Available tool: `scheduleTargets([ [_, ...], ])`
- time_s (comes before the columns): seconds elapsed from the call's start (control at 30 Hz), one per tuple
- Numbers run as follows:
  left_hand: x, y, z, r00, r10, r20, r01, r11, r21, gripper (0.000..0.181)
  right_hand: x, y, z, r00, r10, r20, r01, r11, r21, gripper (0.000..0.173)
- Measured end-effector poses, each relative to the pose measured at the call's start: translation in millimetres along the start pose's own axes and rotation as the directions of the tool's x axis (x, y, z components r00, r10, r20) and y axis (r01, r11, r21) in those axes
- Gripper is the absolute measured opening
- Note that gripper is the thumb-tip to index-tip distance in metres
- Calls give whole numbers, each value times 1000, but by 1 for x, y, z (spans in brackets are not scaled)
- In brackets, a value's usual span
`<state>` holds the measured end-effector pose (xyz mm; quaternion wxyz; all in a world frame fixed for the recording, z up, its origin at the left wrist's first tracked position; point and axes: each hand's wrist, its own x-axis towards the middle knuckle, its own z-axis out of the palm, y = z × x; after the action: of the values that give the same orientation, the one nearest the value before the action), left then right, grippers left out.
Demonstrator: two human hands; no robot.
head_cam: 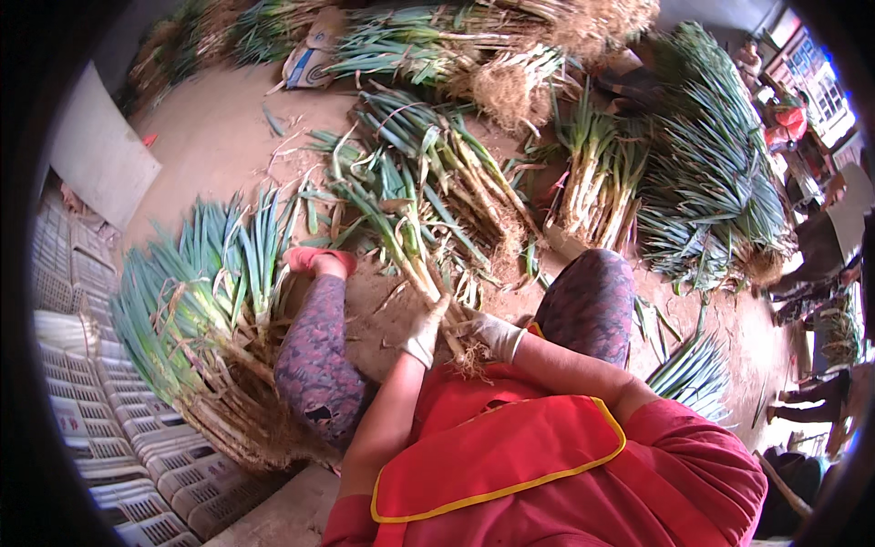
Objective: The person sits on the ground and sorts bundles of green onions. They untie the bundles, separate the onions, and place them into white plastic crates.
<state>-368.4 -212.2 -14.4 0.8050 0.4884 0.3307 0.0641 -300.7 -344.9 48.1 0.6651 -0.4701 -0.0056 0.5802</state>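
Observation:
A few long green onions lie slantwise in front of me, leaves pointing away and roots at my lap. My left hand, in a pale glove, grips their white stalks from the left. From the right, my gloved right hand holds the stalks close to the hairy roots; its fingertips are partly hidden. Just beyond, another heap of green onions rests on the floor with soil on its roots. A large bundle leans beside my left leg.
Plastic crates line the left side. An upright bunch stands ahead to the right, before a tall stack of green onions. Loose leaves litter the floor. A printed sack lies at the back. People are at the far right.

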Motion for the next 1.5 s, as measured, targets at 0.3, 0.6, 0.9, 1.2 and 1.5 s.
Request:
scheduleTargets([
  [0.3, 67, 0, -34, 952, 71, 298, 130, 786, -604, 47, -46, -14, -17, 978, -177, 107, 189, 555, -810, 76],
  [0.6, 6, 82, 69, 951, 178, 252, -3, 821, -571, 52, -170, -82, -12, 843, -499, 202, 369, 264, -891, 80],
  [0.9, 5, 267, 266, 652, 589, 477, -562, 798, -218, 63, -212, -191, -38, 476, -861, 178, 592, 165, -789, 66],
  [1.2, 165, 223, 434, 854, 151, 498, -154, 987, -37, 31, -104, -330, -215, 340, -908, -246, 811, 416, -412, 64],
  [1.5, 233, 84, 412, 872, -107, 477, 82, 994, 73, 23, 28, -199, -507, 361, -525, -771, -291, 722, -627, 57],
])
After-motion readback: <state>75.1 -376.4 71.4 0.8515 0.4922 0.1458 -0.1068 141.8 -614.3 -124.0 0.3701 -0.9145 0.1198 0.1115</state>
